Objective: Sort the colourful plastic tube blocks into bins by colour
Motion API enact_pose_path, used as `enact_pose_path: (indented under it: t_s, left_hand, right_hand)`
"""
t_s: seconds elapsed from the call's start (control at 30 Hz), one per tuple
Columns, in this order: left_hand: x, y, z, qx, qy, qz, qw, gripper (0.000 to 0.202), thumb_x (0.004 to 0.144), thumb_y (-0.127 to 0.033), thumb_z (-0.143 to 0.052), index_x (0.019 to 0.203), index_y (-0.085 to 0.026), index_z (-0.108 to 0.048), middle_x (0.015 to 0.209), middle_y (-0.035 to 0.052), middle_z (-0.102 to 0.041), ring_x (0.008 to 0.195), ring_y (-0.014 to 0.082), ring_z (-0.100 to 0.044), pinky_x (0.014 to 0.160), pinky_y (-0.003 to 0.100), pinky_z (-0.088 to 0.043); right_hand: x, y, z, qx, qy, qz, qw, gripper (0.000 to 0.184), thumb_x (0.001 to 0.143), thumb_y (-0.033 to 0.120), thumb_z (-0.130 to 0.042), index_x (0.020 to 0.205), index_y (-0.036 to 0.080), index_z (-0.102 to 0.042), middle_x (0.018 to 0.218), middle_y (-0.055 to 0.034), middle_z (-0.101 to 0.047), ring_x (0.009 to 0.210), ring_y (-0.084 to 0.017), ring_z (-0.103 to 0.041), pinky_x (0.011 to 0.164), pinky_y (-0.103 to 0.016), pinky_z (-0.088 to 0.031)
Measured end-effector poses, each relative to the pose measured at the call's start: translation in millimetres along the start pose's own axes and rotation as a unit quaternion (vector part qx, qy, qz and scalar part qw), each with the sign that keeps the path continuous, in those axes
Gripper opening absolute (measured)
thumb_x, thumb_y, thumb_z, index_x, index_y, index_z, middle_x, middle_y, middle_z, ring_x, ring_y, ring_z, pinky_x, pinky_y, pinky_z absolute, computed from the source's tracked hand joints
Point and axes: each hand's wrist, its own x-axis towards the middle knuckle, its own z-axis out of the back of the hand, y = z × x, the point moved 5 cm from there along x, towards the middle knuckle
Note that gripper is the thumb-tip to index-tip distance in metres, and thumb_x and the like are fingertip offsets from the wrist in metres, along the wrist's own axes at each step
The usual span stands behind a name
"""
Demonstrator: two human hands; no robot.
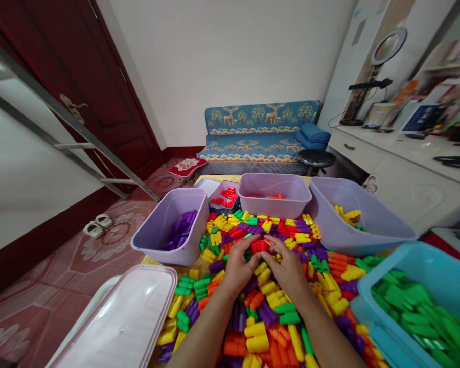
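We grip a red plastic interlocking block (259, 247) between both hands.
Our left hand (238, 268) and right hand (287, 268) close on it at centre frame, above a large mixed heap of coloured plastic blocks (268, 319). Lilac plastic tubs (153, 240) across the top hold purple and yellow blocks; a turquoise plastic tub (371, 327) at lower right holds green.

A bright red, ribbed plastic interlocking block (259, 247) lies roughly level, held between the fingertips of the left hand (237, 268) and right hand (287, 269), directly over a heap of multicoloured plastic blocks (257, 337).
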Motion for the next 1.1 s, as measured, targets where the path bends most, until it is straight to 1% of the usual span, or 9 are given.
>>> enact_pose_path:
  t_s: [0.13,0.27,0.37,0.47,0.63,0.77,0.87,1.0,1.1]
  left_hand:
    - [1.4,7.0,5.6,-0.034,-0.067,0.033,0.997,0.036,0.08,-0.022,-0.063,0.116,-0.023,-0.066,0.101,0.0059,-0.071,0.096,0.0226,-0.064,0.088,0.035,-0.048]
    - [4.1,16.9,8.3,-0.167,-0.113,0.086,0.976,0.046,0.08,-0.028,-0.063,0.124,-0.019,-0.057,0.079,0.0019,-0.067,0.069,0.0163,-0.064,0.068,0.028,-0.051]
    - [5.9,20.0,9.9,-0.237,-0.13,0.115,0.956,0.048,0.076,-0.031,-0.066,0.122,-0.017,-0.057,0.077,0.0015,-0.067,0.062,0.0142,-0.064,0.064,0.025,-0.05]
    - [5.5,20.6,12.8,-0.244,-0.141,0.14,0.949,0.048,0.074,-0.031,-0.068,0.118,-0.016,-0.059,0.073,0.001,-0.066,0.057,0.0127,-0.063,0.056,0.022,-0.047]
    - [10.3,22.4,19.0,-0.282,-0.12,0.193,0.932,0.048,0.069,-0.027,-0.07,0.115,-0.016,-0.059,0.077,0.0016,-0.067,0.061,0.0129,-0.065,0.056,0.021,-0.048]
    - [21.7,17.9,27.9,-0.366,-0.112,0.231,0.895,0.053,0.062,-0.013,-0.071,0.113,-0.018,-0.056,0.08,0.0012,-0.066,0.068,0.015,-0.067,0.068,0.027,-0.053]
    - [26.9,8.8,31.8,-0.435,-0.108,0.23,0.864,0.048,0.062,-0.004,-0.067,0.106,-0.018,-0.056,0.079,0.0007,-0.065,0.069,0.0135,-0.066,0.068,0.026,-0.053]
    - [24.2,-7.0,26.5,-0.595,-0.065,0.197,0.776,0.014,0.072,-0.005,-0.058,0.078,-0.017,-0.052,0.065,-0.0019,-0.054,0.059,0.0089,-0.057,0.056,0.019,-0.046]
    - [18.2,-17.0,22.8,-0.66,-0.04,0.183,0.727,0.019,0.083,-0.007,-0.048,0.067,-0.017,-0.045,0.053,-0.005,-0.035,0.046,0.0068,-0.041,0.046,0.015,-0.034]
  right_hand:
    - [0.1,-6.2,1.8,0.052,-0.027,-0.016,0.998,0.039,0.085,0.043,-0.052,0.115,0.018,-0.058,0.085,-0.0047,-0.071,0.083,-0.02,-0.067,0.077,-0.032,-0.049]
    - [-0.2,-8.5,1.2,0.042,-0.023,-0.024,0.999,0.037,0.085,0.044,-0.052,0.111,0.019,-0.061,0.086,-0.005,-0.072,0.083,-0.021,-0.068,0.076,-0.032,-0.05]
    - [-0.9,-7.5,-1.8,0.03,-0.006,-0.02,0.999,0.037,0.085,0.043,-0.052,0.113,0.02,-0.061,0.089,-0.0053,-0.073,0.085,-0.022,-0.068,0.075,-0.032,-0.051]
    - [-1.5,-7.7,-3.4,0.026,0.003,-0.017,1.0,0.035,0.085,0.041,-0.052,0.111,0.02,-0.063,0.091,-0.006,-0.073,0.087,-0.022,-0.069,0.076,-0.033,-0.052]
    - [-2.0,-10.6,-3.6,0.013,0.007,-0.007,1.0,0.03,0.085,0.038,-0.052,0.105,0.021,-0.066,0.097,-0.0066,-0.073,0.091,-0.022,-0.068,0.08,-0.034,-0.053]
    - [-2.4,-11.1,-3.3,-0.01,0.007,-0.002,1.0,0.028,0.085,0.037,-0.051,0.102,0.021,-0.067,0.1,-0.0068,-0.073,0.094,-0.022,-0.068,0.083,-0.035,-0.052]
    - [-2.5,-11.0,-3.7,-0.02,0.007,0.006,1.0,0.027,0.085,0.036,-0.051,0.101,0.021,-0.068,0.1,-0.0069,-0.073,0.094,-0.023,-0.068,0.083,-0.036,-0.052]
    - [-2.5,-12.6,-5.0,-0.015,0.006,0.021,1.0,0.027,0.086,0.035,-0.051,0.102,0.022,-0.067,0.102,-0.0065,-0.072,0.096,-0.023,-0.067,0.085,-0.037,-0.052]
    - [-2.5,-13.8,-5.4,-0.013,0.006,0.024,1.0,0.025,0.086,0.034,-0.05,0.101,0.023,-0.067,0.1,-0.006,-0.073,0.093,-0.023,-0.068,0.082,-0.036,-0.053]
